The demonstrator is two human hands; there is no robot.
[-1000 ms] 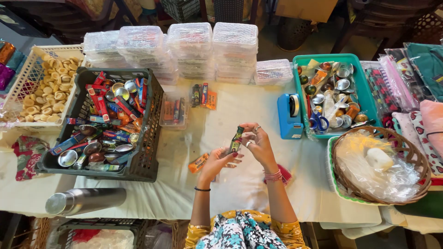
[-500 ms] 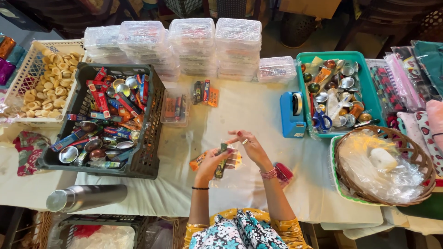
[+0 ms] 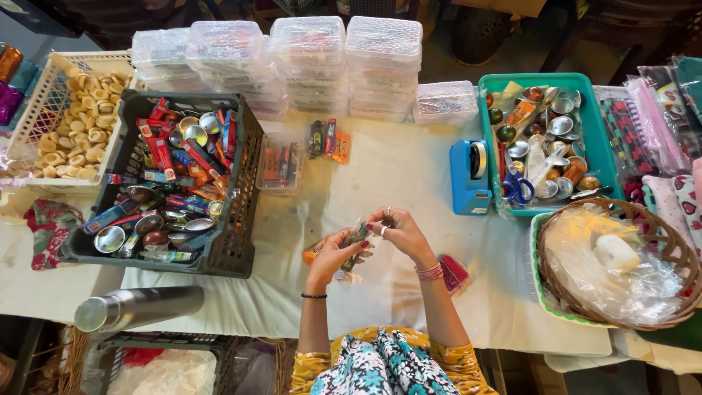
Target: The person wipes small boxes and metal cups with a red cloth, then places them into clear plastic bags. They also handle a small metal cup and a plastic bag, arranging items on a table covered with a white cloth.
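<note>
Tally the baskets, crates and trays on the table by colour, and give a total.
White lattice basket: 1
Black crate: 1
Teal tray: 1
Brown wicker basket: 1
Total: 4
Both hands, left and right, hold a small clear packet in front of the black crate.

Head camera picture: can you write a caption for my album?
Two hands, left hand and right hand, hold a small clear packet over a white table beside a black crate.
</note>
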